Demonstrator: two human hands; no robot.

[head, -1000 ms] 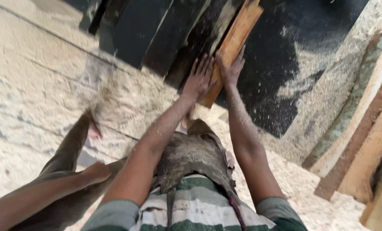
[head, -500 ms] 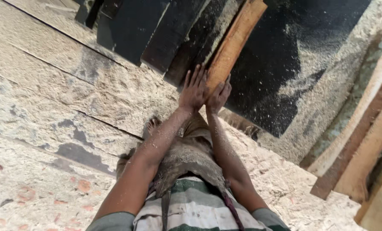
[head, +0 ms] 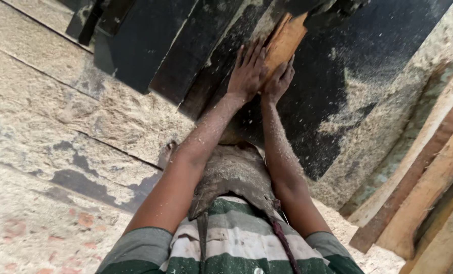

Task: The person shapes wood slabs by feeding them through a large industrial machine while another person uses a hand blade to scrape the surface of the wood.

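Two hands press flat on a wood plank (head: pixel 285 43), fingers spread, not clenched. Left hand (head: pixel 247 71) lies on the plank's left edge; right hand (head: pixel 279 81) touches its near end. Plank rests on the dark worktop (head: pixel 338 101), far end under a black machine part (head: pixel 333 10). Sawdust (head: pixel 358 106) dusts forearms. Planks (head: pixel 429 172) lean right.
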